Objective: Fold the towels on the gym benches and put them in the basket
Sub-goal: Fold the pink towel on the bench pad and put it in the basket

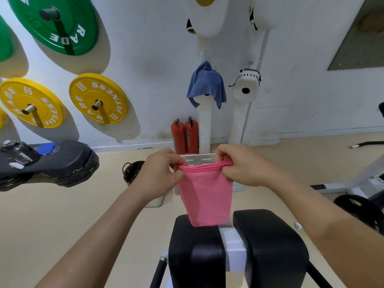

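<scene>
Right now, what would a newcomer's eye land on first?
Dead centre, the left hand and right hand pinch the top corners of a pink towel hanging down toward black bench pads. Behind it a blue towel drapes over a white post, and yellow weight plates stand out at left.

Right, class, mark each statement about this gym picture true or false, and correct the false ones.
1. The left hand and the right hand pinch the pink towel at its top edge. True.
2. The blue towel lies in the basket. False: it hangs over a white post, apart from the basket.
3. Two red fire extinguishers stand by the wall. True.
4. The bottle stands on the floor. False: it rests on the black bench at left.
</scene>
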Action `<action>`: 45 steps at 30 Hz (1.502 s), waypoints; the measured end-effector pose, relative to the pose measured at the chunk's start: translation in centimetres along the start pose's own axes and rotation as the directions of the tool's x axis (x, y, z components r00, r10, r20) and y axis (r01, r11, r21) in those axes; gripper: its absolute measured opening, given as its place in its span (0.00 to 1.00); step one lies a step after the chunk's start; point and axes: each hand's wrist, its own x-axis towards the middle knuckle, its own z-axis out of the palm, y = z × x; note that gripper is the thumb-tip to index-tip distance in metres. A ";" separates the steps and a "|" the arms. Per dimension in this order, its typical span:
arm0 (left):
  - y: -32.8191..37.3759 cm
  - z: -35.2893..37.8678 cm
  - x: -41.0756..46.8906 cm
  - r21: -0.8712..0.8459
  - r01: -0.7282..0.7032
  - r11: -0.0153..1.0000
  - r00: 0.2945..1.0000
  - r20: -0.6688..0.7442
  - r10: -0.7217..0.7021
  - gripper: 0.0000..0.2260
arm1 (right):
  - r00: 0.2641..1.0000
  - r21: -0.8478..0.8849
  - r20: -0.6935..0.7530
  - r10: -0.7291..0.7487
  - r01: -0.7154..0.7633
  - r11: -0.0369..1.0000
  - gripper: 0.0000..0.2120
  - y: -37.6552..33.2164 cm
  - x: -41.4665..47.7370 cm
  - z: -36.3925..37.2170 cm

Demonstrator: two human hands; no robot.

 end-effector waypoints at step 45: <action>-8.4 21.9 -23.6 0.313 -0.115 0.943 0.938 0.348 -0.001 0.33 | 0.660 0.861 0.363 0.658 -0.507 0.034 0.19 4.5 -11.8 29.6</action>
